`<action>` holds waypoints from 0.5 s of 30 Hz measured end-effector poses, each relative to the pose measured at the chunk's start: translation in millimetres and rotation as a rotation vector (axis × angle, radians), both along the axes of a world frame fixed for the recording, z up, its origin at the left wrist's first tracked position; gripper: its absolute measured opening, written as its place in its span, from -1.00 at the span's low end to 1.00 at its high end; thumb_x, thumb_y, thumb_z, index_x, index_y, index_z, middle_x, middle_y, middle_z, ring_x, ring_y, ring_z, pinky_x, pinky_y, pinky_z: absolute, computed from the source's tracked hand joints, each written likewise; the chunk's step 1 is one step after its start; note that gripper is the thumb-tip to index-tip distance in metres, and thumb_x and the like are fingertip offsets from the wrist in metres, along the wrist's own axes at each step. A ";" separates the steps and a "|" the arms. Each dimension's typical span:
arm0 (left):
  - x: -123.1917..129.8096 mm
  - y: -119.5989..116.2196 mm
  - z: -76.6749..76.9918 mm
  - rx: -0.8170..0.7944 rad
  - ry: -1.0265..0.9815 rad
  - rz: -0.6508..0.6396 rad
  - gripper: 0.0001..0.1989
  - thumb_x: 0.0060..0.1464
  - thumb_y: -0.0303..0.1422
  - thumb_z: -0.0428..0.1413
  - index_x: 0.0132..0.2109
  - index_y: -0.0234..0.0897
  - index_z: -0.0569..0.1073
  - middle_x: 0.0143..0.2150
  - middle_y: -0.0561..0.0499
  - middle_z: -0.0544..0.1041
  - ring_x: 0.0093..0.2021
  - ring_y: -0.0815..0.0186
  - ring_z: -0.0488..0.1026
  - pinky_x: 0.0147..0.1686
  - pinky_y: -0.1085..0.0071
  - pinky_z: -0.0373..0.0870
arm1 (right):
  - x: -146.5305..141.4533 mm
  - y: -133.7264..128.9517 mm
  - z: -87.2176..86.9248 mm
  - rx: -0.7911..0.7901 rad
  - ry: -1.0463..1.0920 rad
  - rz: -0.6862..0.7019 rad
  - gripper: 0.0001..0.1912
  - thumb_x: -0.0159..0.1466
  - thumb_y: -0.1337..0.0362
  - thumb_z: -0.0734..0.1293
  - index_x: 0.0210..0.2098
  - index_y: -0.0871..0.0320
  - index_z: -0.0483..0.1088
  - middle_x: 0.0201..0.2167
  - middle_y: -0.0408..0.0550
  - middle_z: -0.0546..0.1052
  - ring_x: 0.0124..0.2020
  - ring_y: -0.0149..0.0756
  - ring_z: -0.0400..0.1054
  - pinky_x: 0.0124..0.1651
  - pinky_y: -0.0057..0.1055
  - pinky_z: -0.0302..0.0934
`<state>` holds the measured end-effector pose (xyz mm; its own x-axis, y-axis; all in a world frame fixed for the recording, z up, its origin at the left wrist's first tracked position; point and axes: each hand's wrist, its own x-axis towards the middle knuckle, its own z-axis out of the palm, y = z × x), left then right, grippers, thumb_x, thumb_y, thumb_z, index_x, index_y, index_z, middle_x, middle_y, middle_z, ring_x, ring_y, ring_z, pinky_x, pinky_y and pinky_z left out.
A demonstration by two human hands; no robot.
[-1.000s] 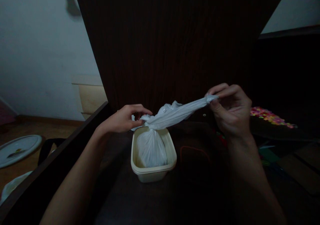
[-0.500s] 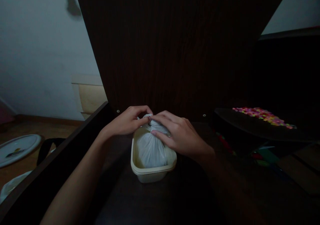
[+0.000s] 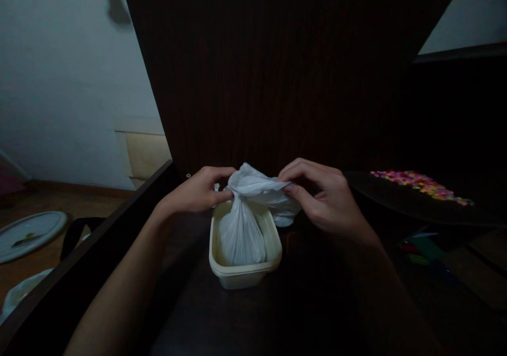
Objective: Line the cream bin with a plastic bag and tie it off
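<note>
A white plastic bag (image 3: 241, 234) sits inside a cream rectangular tub (image 3: 244, 269), its neck gathered and twisted above the rim. My left hand (image 3: 200, 189) is closed on the bag's neck at the left, the fingertips partly behind the plastic. To the right, my right hand (image 3: 322, 195) pinches the loose end of the bag between thumb and fingers, stretching it sideways over the tub's far right corner. What the bag contains is hidden.
The tub stands on a dark wooden surface (image 3: 222, 319) with a raised edge (image 3: 119, 224) at left and a dark upright panel (image 3: 253, 81) behind. Colourful small pieces (image 3: 422, 186) lie on a dark ledge at right. A white lid-like disc (image 3: 31, 234) is on the floor.
My right hand has moved right, away from the knot, drawing the bag's loose end out sideways. The left hand stays by the neck. The tub has hardly moved.
</note>
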<state>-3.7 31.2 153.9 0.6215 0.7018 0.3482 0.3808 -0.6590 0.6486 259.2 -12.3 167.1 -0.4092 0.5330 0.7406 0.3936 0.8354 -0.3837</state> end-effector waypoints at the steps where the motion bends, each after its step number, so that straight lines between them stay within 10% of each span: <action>1: -0.9 0.4 -0.4 -0.012 -0.004 -0.013 -0.83 0.13 -0.38 0.18 -0.12 -0.28 0.57 -0.21 -0.01 0.62 -0.22 0.24 0.51 -0.16 0.34 0.45 | 2.8 0.7 0.5 -0.015 0.047 0.009 -0.88 0.33 0.42 0.33 -0.32 0.10 0.44 -0.32 -0.09 0.54 -0.27 -0.25 0.44 -0.23 -0.31 0.30; 15: 13.8 -18.9 8.2 -0.547 -0.422 -0.257 -0.50 0.15 -0.34 0.29 0.21 -0.18 0.41 0.02 -0.16 0.64 -0.07 0.19 0.62 -0.02 0.28 0.51 | 13.9 39.2 -14.7 -0.138 0.436 -0.045 -0.88 0.28 0.27 0.40 -0.18 0.09 0.46 -0.04 0.01 0.60 0.05 -0.14 0.49 0.15 -0.10 0.35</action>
<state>10.1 12.2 162.1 0.6803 0.6937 0.2367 -0.0973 -0.2346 0.9672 273.1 26.9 152.4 -0.0494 0.6484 0.7597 0.2051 0.7510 -0.6276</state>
